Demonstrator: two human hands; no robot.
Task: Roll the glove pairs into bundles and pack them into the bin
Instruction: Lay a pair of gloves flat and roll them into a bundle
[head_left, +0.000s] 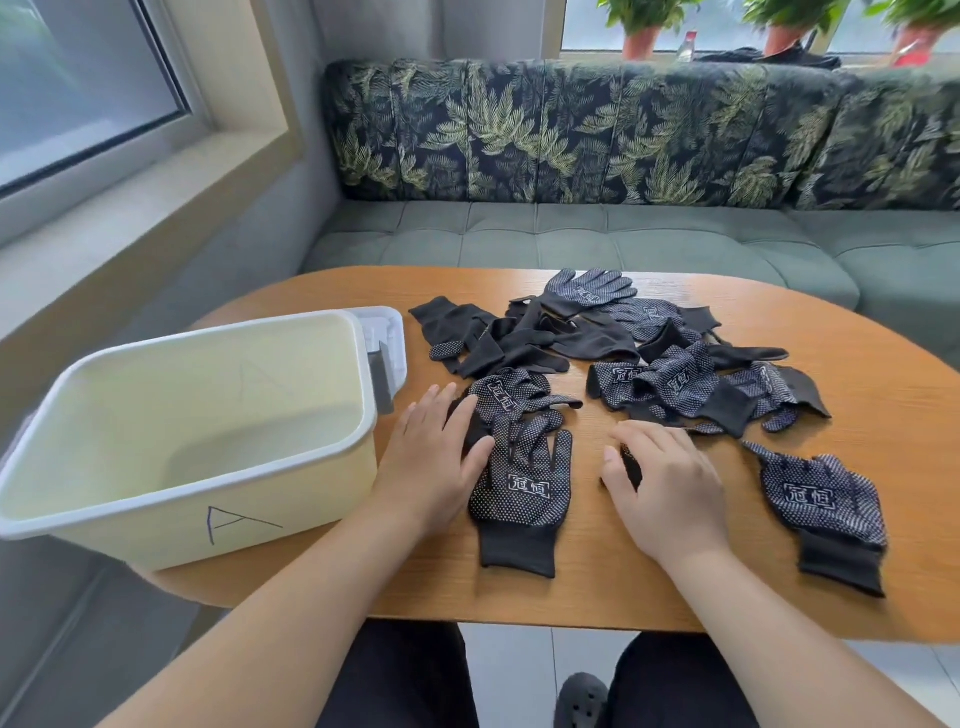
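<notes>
Several black gloves with white grip dots lie loose in a pile (649, 353) across the middle of a wooden table (597, 597). One dotted glove (524, 493) lies flat, palm up, in front of me, cuff toward me. My left hand (436, 457) rests flat on its left edge, fingers spread, over a dark glove part. My right hand (670, 483) is curled on the table to the right, thumb and fingers pinching a small black glove piece (631, 465). Another dotted glove (826, 509) lies at the right. A pale yellow bin (208, 525) marked "A" stands at left, with nothing inside.
A white lid (387, 338) lies behind the bin at its far right corner. A green sofa (571, 234) with a leaf-print backrest runs behind the table. Potted plants (644, 31) stand on the window ledge. My knees and a dark shoe (582, 699) show below the table edge.
</notes>
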